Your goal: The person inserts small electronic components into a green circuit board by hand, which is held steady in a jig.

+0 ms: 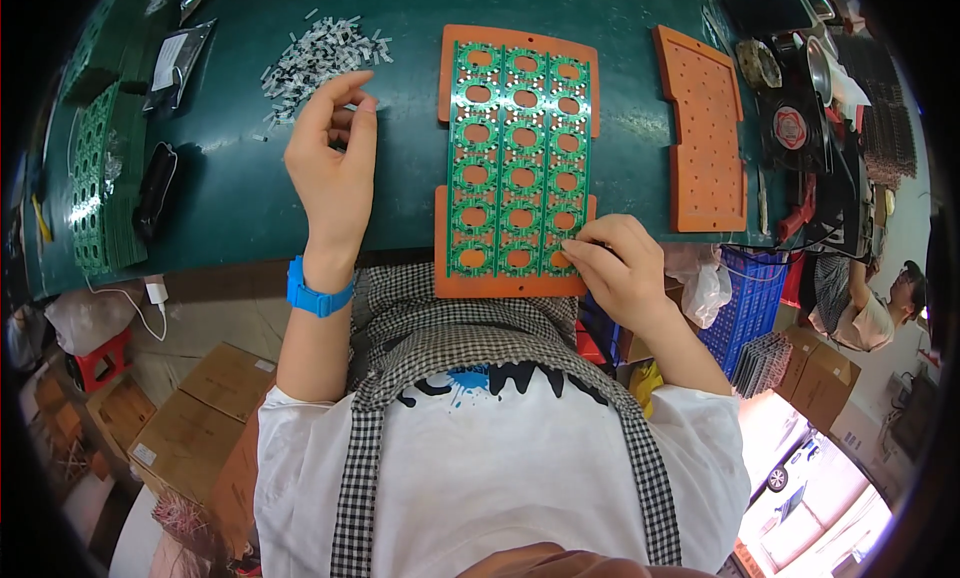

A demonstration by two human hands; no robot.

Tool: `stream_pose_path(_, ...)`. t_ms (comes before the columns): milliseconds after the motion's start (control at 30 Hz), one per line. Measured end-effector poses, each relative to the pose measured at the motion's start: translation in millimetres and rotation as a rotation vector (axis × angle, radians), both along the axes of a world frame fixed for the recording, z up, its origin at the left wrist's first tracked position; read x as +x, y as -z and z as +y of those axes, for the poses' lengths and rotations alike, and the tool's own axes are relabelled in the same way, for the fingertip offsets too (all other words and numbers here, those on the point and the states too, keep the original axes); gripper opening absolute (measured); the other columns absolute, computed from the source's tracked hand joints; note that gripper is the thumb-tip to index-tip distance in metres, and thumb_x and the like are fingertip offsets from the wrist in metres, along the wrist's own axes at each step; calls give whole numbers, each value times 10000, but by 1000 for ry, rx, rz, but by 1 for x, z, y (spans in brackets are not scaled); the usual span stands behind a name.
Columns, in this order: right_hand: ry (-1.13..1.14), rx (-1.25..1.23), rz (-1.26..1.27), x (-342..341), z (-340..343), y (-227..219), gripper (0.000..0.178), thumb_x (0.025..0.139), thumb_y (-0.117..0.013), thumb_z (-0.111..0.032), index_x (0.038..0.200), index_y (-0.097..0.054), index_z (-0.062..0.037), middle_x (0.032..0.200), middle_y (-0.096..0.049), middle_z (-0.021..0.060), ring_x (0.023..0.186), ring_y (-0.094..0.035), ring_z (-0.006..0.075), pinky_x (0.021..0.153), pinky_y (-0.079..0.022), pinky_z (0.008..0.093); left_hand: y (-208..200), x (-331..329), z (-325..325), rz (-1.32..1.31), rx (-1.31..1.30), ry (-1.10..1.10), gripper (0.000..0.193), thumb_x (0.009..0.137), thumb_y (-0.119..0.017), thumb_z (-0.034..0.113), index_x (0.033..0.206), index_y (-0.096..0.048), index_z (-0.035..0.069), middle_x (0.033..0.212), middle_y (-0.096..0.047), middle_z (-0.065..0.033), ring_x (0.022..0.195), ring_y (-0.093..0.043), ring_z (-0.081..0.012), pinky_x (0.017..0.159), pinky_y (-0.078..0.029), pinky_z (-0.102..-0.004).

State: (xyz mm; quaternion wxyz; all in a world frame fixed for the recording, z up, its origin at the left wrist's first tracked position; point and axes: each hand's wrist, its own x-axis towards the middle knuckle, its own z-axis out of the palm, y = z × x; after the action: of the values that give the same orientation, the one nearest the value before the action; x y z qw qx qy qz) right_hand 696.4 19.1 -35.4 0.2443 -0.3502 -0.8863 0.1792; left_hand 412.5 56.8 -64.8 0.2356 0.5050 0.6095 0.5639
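Note:
A green circuit board panel (498, 168), with rows of ring-shaped boards around oval openings, lies on an orange fixture plate (505, 287) at the table's near edge. At the panel's lower right corner, my right hand (625, 273) is closed in a pinch, its fingertips touching the board's edge; whatever they hold is hidden. My left hand (335, 168) hovers left of the panel with curled fingers, thumb and forefinger close together. Any small thing inside it cannot be made out. Just beyond it lies a loose pile of small clear-and-dark parts (325, 60). A blue wristband (318, 290) circles my left wrist.
A second orange fixture plate (705, 128) lies to the right. Stacked green panels (100, 178), a silvery bag (180, 66) and a black object (155, 190) line the left side. Tools and a tape roll (790, 128) crowd the right. Cardboard boxes (195, 423) stand below.

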Motion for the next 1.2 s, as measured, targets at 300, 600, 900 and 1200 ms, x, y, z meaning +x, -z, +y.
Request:
stream_pose_path(300, 24, -24, -61, 7, 10, -11, 268, 695, -738, -88, 933, -621, -53, 991, -593, 87, 919, -590, 283, 771, -491, 381, -38, -9, -39, 448, -24, 382, 543, 729, -762, 100, 1237, -573, 72, 1119, -602, -119, 1063, -556, -284, 946, -416, -416)
stream_pose_path(600, 783, 29, -439, 96, 93, 0, 709, 807, -664, -494, 1323, -481, -43, 1397, -398, 184, 1226, -412, 391, 1031, -332, 476, -35, 0, -61, 627, -189, 834, 959, 590, -848, 317, 1419, -391, 170, 1331, -419, -155, 1330, -340, -338, 1100, -178, -600)
stream_pose_path(900, 810, 49, -410, 82, 119, 5, 739, 756, -694, -469, 1354, -485, -89, 1406, -402, 162, 1222, -392, 405, 1028, -346, 468, -30, 45, -32, 666, -45, 707, 893, 666, -811, 334, 1402, -376, 78, 1293, -437, -163, 1275, -379, -341, 1092, -203, -577)
stream_pose_path(1200, 610, 114, -158, -63, 72, -51, 625, 749, -705, -379, 1296, -551, -119, 1347, -448, 152, 1122, -441, 397, 974, -377, 475, -5, 5, -8, 279, 154, 79, 338, 841, -634, 58, 1168, -562, 9, 1135, -555, -164, 1061, -512, -336, 931, -406, -404)
